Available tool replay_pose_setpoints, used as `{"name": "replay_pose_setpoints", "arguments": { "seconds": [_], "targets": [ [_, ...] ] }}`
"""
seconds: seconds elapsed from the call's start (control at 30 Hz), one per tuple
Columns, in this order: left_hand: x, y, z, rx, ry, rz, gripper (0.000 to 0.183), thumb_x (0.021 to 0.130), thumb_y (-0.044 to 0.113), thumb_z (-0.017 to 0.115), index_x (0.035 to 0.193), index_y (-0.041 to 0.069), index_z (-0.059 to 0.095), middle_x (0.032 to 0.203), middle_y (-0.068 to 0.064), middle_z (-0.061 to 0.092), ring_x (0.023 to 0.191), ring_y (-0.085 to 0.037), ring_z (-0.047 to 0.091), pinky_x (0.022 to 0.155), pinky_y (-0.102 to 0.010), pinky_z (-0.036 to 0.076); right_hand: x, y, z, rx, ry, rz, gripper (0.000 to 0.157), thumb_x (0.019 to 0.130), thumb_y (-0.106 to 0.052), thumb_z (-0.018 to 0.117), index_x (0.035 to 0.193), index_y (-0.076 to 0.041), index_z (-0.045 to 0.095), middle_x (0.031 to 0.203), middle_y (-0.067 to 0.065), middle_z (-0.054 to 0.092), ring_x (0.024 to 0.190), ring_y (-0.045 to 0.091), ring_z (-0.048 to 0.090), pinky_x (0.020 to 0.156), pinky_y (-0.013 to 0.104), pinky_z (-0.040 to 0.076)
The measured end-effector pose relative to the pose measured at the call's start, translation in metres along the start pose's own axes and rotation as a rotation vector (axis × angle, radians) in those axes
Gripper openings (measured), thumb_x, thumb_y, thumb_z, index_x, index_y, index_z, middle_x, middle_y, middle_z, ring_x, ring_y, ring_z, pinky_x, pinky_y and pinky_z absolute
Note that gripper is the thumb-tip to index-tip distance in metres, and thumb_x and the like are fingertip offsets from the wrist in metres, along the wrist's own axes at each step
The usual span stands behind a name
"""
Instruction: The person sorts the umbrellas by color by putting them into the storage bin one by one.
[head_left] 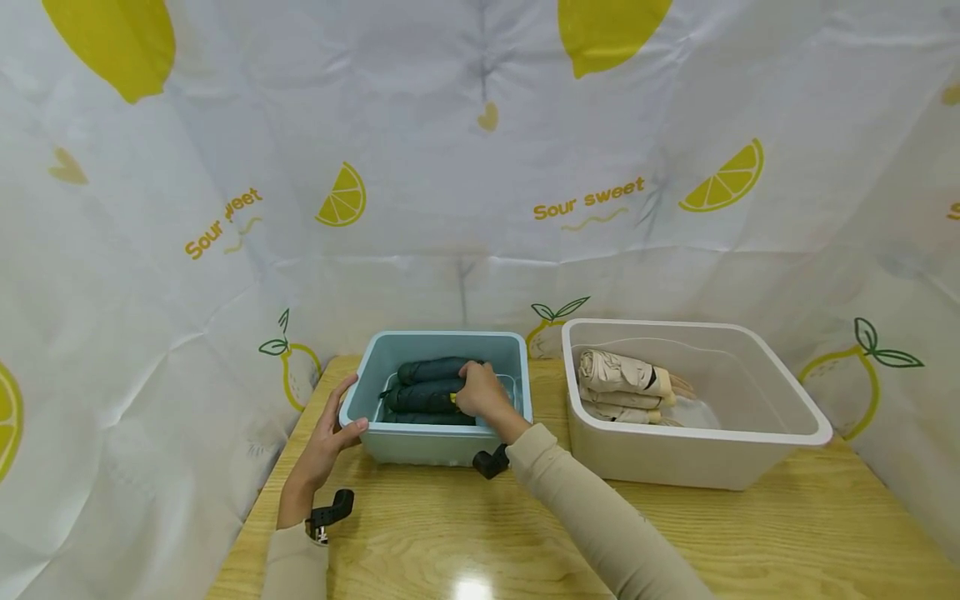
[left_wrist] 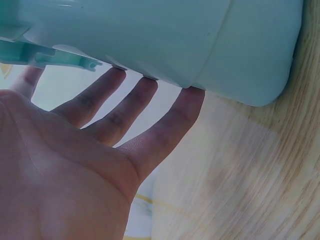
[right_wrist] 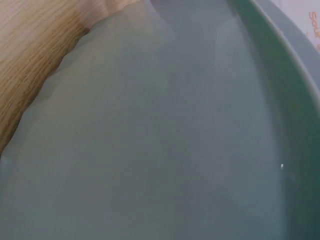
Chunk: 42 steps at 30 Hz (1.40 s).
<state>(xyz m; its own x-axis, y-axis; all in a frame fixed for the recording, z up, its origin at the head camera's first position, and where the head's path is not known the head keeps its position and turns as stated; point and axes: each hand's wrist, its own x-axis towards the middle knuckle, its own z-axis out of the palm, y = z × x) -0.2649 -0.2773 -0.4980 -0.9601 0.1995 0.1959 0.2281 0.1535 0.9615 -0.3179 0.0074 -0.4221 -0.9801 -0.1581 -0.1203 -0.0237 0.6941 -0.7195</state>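
A light blue tub (head_left: 442,446) stands on the wooden table with several dark green rolled bundles (head_left: 423,397) lying side by side in it; they look like folded umbrellas. My right hand (head_left: 483,393) reaches over the near rim and pinches the right end of the middle bundle, beside a small yellow part. In the right wrist view the tub's outer wall (right_wrist: 160,125) fills the frame, so those fingers are hidden. My left hand (head_left: 322,446) rests against the tub's left side. Its fingers (left_wrist: 165,132) are nearly straight, their tips touching the wall, with the thumb at the near left rim.
To the right stands a larger white tub (head_left: 675,462) with several cream rolled bundles (head_left: 618,383) stacked at its left end. A white lemon-print sheet (head_left: 450,208) hangs behind and beside the wooden table (head_left: 420,533).
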Motion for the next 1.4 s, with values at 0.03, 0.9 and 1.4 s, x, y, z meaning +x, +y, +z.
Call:
{"name": "replay_pose_setpoints", "arguments": {
  "seconds": [0.03,0.9,1.4],
  "targets": [
    [0.000,0.000,0.000,0.000,-0.001,0.001,0.076,0.103,0.014,0.053,0.165,0.029,0.012,0.166,-0.023,0.022,0.139,-0.050,0.040,0.094,-0.046,0.053,0.000,0.000,0.000,-0.002,0.014,0.004,0.042,0.095,-0.002,0.060,0.137,-0.006,0.058,0.145,0.022,0.047,0.103,0.034,0.052,0.080,0.044,0.040],
    [-0.002,0.005,-0.014,0.050,-0.044,0.014,0.076,0.103,0.012,0.052,0.166,0.024,0.010,0.159,-0.028,0.030,0.123,-0.018,0.058,0.088,-0.030,0.054,-0.071,0.025,-0.033,0.292,0.149,-0.510,0.010,0.097,-0.009,0.066,0.105,-0.011,0.072,0.093,0.005,0.072,0.076,0.013,0.063,0.070,0.026,0.052],
    [-0.013,0.049,-0.009,0.464,0.126,-0.050,0.071,0.100,0.040,0.065,0.160,0.018,0.033,0.164,-0.017,0.034,0.145,-0.044,0.037,0.104,-0.067,0.041,-0.124,0.077,-0.067,0.277,0.162,-0.713,0.012,0.095,0.000,0.068,0.103,-0.009,0.072,0.092,0.005,0.074,0.077,0.011,0.067,0.070,0.028,0.056]
  ]
}}
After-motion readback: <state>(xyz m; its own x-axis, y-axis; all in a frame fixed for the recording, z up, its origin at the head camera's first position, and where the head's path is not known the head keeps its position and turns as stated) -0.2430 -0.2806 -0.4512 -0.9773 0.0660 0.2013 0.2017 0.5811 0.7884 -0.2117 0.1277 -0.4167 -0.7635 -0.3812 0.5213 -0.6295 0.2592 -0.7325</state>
